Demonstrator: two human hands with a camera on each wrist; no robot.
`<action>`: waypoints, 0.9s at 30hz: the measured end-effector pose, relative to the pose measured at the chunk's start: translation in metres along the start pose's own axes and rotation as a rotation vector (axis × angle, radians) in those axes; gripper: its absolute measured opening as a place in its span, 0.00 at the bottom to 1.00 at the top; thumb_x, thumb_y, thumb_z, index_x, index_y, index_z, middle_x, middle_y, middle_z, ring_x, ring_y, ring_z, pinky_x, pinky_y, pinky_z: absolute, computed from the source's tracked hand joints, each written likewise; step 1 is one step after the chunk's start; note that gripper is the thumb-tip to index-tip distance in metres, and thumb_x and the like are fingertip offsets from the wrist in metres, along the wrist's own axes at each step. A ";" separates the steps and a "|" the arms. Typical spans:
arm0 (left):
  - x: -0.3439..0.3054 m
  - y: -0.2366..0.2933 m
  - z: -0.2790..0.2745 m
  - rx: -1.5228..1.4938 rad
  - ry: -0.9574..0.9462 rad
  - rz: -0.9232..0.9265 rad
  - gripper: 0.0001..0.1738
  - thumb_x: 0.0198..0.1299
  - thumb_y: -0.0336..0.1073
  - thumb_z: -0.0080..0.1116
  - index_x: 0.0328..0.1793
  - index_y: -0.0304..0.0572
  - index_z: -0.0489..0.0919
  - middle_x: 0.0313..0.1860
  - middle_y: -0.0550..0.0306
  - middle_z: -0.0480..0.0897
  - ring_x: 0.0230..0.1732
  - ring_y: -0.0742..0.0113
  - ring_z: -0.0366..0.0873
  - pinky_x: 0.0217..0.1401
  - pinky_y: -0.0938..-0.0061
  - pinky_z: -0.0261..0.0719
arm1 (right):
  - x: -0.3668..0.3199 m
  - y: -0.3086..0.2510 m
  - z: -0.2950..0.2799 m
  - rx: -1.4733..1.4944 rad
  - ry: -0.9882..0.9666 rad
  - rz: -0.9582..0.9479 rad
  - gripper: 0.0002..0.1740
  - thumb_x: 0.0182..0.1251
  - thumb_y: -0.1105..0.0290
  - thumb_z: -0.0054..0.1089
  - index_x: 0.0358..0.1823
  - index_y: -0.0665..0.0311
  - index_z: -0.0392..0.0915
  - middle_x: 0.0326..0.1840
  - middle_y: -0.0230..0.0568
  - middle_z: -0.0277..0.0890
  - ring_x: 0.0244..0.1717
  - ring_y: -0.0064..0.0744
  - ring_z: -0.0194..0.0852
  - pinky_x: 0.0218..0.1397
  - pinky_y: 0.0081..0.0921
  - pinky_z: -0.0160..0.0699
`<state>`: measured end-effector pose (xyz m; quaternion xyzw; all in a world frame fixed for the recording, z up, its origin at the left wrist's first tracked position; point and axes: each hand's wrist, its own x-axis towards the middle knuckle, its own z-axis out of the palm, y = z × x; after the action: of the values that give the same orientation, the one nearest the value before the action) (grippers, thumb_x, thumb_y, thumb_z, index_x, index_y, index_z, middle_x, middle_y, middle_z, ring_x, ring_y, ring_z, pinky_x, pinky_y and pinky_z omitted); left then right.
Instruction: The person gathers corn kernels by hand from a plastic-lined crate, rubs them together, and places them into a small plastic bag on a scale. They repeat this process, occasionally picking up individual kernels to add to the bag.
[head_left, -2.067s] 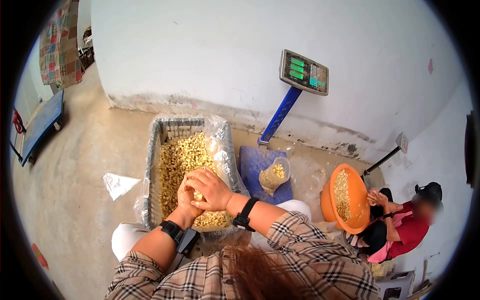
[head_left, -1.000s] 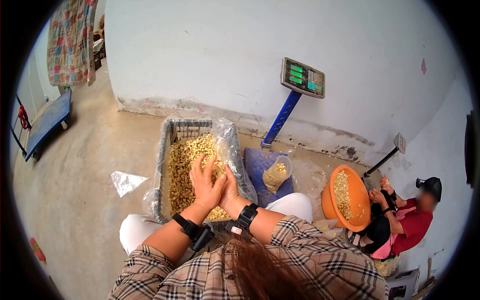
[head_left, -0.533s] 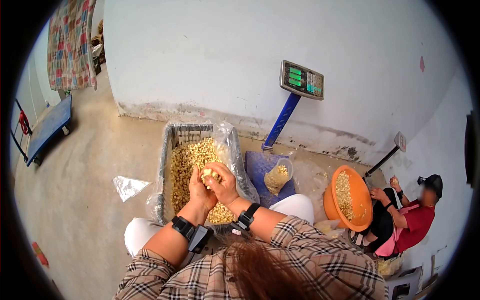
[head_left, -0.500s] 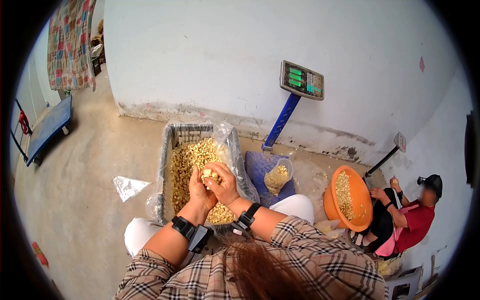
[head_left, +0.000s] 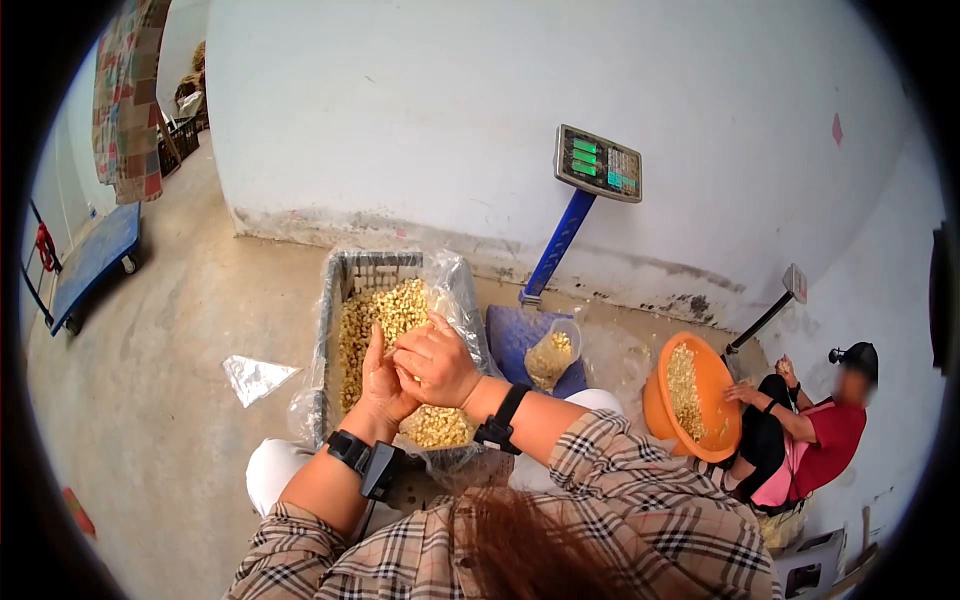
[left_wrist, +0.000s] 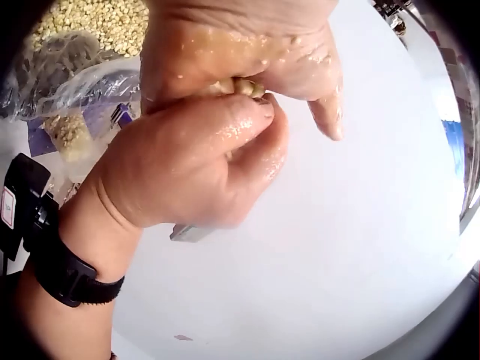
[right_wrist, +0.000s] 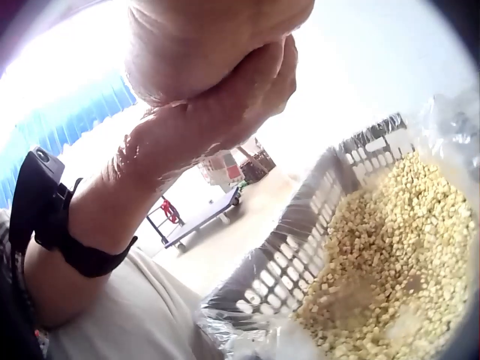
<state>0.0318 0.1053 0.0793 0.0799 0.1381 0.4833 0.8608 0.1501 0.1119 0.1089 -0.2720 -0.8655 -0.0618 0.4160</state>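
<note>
Left hand (head_left: 382, 392) and right hand (head_left: 440, 366) meet over a plastic-lined crate (head_left: 385, 259), blocking part of its heap (head_left: 395, 302), their grip closed round a few pale pieces (left_wrist: 248, 88), whose long axis is too hidden to tell; the crate's points away from the wearer. To its right, a blue scale (head_left: 507, 338) bears a clear container (head_left: 566, 334), with an orange tub (head_left: 720, 398) beyond

Glossy, crinkled clear plastic film (head_left: 455, 295) lines a slotted, hard plastic crate (head_left: 375, 258) of yellow pieces (head_left: 392, 308) with a pebbly surface. Nearby, a smooth orange plastic basin (head_left: 722, 392) stands by a scale platform (head_left: 508, 338) of scuffed blue metal, against a matt, stained wall (head_left: 400, 120). Plaid cloth forms a soft, matt shirt (head_left: 650, 510).
</note>
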 end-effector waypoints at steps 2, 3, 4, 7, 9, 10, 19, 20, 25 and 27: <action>0.002 -0.001 -0.011 0.036 -0.011 0.016 0.37 0.56 0.67 0.46 0.54 0.39 0.73 0.49 0.51 0.77 0.51 0.59 0.75 0.55 0.65 0.74 | 0.005 -0.003 -0.006 0.021 -0.057 -0.021 0.06 0.43 0.72 0.61 0.27 0.62 0.77 0.32 0.35 0.74 0.38 0.37 0.74 0.53 0.42 0.68; 0.002 -0.001 -0.014 0.054 -0.019 0.018 0.36 0.57 0.65 0.47 0.53 0.39 0.73 0.49 0.51 0.77 0.51 0.60 0.75 0.54 0.66 0.75 | 0.005 -0.003 -0.005 0.022 -0.087 -0.018 0.06 0.43 0.72 0.61 0.26 0.62 0.77 0.31 0.34 0.73 0.38 0.37 0.73 0.52 0.41 0.69; 0.002 -0.002 -0.014 0.071 -0.028 0.020 0.35 0.57 0.64 0.49 0.53 0.39 0.73 0.49 0.51 0.77 0.50 0.60 0.76 0.53 0.66 0.76 | 0.004 -0.004 -0.002 0.022 -0.116 -0.015 0.07 0.42 0.72 0.61 0.26 0.62 0.76 0.31 0.34 0.73 0.38 0.37 0.73 0.50 0.40 0.69; -0.003 -0.004 -0.013 0.109 -0.002 0.042 0.27 0.57 0.56 0.54 0.51 0.40 0.74 0.47 0.52 0.77 0.49 0.61 0.76 0.52 0.68 0.77 | 0.002 -0.008 0.000 0.009 -0.154 -0.014 0.07 0.40 0.72 0.59 0.25 0.62 0.76 0.29 0.34 0.73 0.38 0.38 0.71 0.45 0.38 0.70; -0.001 -0.005 -0.015 0.120 -0.016 0.030 0.24 0.57 0.51 0.56 0.50 0.40 0.74 0.46 0.52 0.77 0.48 0.62 0.76 0.51 0.68 0.77 | 0.008 -0.008 -0.006 0.001 -0.111 -0.060 0.06 0.39 0.71 0.58 0.22 0.61 0.74 0.26 0.35 0.71 0.36 0.37 0.70 0.40 0.36 0.68; -0.001 -0.005 -0.016 0.127 -0.025 0.023 0.22 0.57 0.49 0.56 0.49 0.40 0.74 0.46 0.52 0.77 0.48 0.62 0.76 0.51 0.68 0.77 | 0.005 -0.007 -0.004 0.008 -0.091 -0.067 0.06 0.38 0.71 0.58 0.20 0.61 0.73 0.25 0.35 0.70 0.35 0.37 0.69 0.39 0.36 0.68; 0.009 -0.009 -0.041 0.067 -0.027 -0.092 0.24 0.55 0.52 0.54 0.49 0.41 0.75 0.46 0.51 0.78 0.49 0.58 0.76 0.55 0.63 0.75 | 0.003 -0.010 -0.009 0.069 -0.084 -0.046 0.06 0.37 0.71 0.58 0.16 0.59 0.69 0.19 0.34 0.66 0.30 0.37 0.66 0.36 0.34 0.61; 0.015 -0.008 -0.057 0.052 -0.079 -0.117 0.27 0.55 0.56 0.54 0.52 0.42 0.74 0.49 0.50 0.78 0.51 0.57 0.75 0.57 0.61 0.73 | -0.001 -0.007 -0.004 0.048 -0.079 -0.053 0.05 0.38 0.70 0.58 0.16 0.59 0.70 0.19 0.33 0.67 0.30 0.36 0.67 0.37 0.34 0.62; 0.012 -0.010 -0.025 0.020 0.017 -0.145 0.18 0.54 0.44 0.52 0.45 0.40 0.75 0.41 0.52 0.78 0.44 0.59 0.77 0.50 0.66 0.77 | -0.015 0.007 0.010 0.033 -0.048 -0.063 0.05 0.38 0.70 0.57 0.16 0.59 0.69 0.19 0.34 0.67 0.29 0.36 0.66 0.37 0.34 0.61; 0.014 -0.012 -0.032 0.027 0.018 -0.131 0.20 0.55 0.47 0.52 0.46 0.40 0.74 0.43 0.52 0.78 0.45 0.58 0.76 0.51 0.65 0.76 | -0.017 0.008 0.009 0.029 -0.058 -0.058 0.05 0.39 0.70 0.56 0.16 0.59 0.70 0.19 0.34 0.67 0.30 0.36 0.66 0.38 0.34 0.61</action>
<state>0.0386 0.1114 0.0435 0.0781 0.1573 0.4247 0.8881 0.1571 0.1148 0.0895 -0.2424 -0.8855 -0.0536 0.3928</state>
